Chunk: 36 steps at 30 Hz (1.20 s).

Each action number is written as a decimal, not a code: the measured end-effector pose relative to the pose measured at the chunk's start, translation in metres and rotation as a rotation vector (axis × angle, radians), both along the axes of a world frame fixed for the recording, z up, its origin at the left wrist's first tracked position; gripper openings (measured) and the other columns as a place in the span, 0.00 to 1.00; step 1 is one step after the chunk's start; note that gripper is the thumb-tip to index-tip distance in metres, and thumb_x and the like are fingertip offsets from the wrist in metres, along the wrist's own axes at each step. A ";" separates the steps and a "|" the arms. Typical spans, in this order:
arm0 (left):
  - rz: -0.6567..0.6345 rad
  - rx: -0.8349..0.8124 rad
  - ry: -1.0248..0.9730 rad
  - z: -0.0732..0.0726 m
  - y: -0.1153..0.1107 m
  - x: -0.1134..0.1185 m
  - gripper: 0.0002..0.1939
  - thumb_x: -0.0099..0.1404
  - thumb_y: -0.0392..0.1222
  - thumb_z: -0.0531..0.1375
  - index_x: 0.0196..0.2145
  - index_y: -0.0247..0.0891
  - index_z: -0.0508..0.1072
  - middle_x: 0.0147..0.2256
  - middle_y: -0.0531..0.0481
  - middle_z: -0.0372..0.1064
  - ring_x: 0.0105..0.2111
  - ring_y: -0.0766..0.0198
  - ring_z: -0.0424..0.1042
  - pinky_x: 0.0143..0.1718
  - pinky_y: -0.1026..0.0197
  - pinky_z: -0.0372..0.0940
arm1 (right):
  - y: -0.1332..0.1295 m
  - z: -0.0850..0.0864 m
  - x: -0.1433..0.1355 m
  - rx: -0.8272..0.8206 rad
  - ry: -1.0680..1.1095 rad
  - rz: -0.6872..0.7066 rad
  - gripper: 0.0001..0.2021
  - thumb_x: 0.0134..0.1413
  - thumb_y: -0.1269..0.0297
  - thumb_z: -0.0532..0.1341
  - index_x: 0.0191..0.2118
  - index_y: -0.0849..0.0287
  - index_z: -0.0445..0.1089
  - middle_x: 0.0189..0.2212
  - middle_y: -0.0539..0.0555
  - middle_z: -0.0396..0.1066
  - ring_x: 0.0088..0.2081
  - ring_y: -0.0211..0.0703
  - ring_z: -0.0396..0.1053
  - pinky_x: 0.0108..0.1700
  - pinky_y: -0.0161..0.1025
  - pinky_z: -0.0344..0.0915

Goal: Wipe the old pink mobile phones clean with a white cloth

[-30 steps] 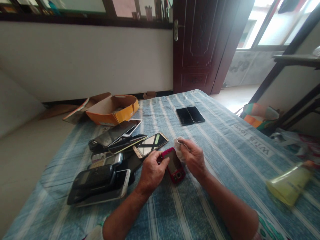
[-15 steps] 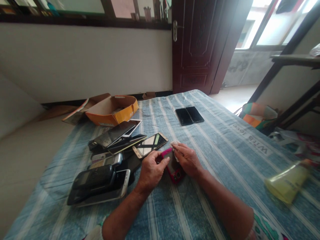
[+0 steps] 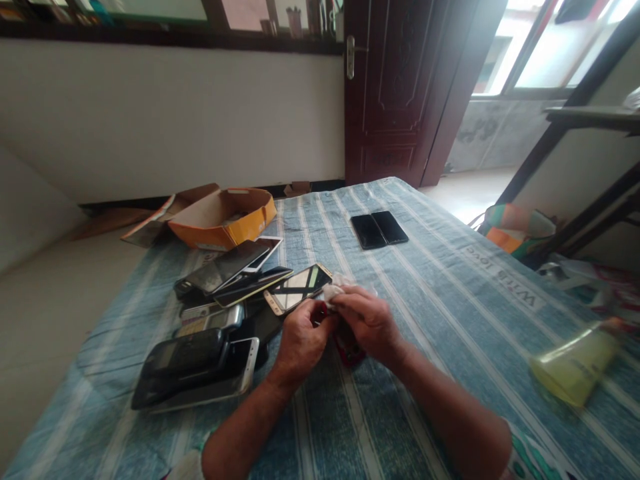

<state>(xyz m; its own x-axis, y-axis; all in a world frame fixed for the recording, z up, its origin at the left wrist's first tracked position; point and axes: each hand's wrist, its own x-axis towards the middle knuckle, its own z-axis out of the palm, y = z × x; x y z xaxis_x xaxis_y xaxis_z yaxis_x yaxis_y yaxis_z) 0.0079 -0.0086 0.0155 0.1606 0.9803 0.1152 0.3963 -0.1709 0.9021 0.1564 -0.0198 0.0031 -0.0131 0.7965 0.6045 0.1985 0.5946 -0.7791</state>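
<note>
My left hand (image 3: 306, 337) is closed on the near-left side of a red-pink phone (image 3: 349, 350), which my fingers and right hand mostly cover. In my right hand (image 3: 370, 320) a crumpled white tissue (image 3: 336, 291) is pinched, pressed at the far end of that phone. A gold phone (image 3: 297, 288) with a reflective screen lies just beyond my left hand. To the left is a pile of phones, among them a black one (image 3: 223, 267), a silver keypad phone (image 3: 213, 319) and a white-edged phone (image 3: 247, 365) under dark devices.
Two black phones (image 3: 380, 230) lie side by side farther back on the blue striped cloth (image 3: 435, 293). An open orange cardboard box (image 3: 250, 223) stands at the far left edge. A yellow translucent bottle or packet (image 3: 573, 363) lies at right. Beyond stands a dark red door (image 3: 395, 100).
My right hand has shifted slightly left with the tissue, from the phone's right edge to its far end, and now covers more of the phone. My left hand keeps its hold.
</note>
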 end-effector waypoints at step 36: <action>0.056 0.098 -0.216 -0.004 -0.005 0.001 0.12 0.55 0.42 0.65 0.37 0.36 0.75 0.36 0.49 0.73 0.34 0.61 0.74 0.35 0.62 0.71 | 0.005 0.009 0.027 -0.619 0.322 0.303 0.19 0.50 0.50 0.64 0.41 0.60 0.75 0.26 0.49 0.68 0.26 0.34 0.62 0.27 0.31 0.58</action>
<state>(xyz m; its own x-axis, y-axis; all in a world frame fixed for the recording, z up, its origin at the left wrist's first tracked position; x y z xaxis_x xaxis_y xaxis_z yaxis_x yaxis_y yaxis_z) 0.0092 -0.0134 0.0115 0.0674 0.9693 0.2363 0.2072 -0.2453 0.9470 0.1837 -0.0152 0.0119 -0.1839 0.9811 0.0600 -0.1973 0.0230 -0.9801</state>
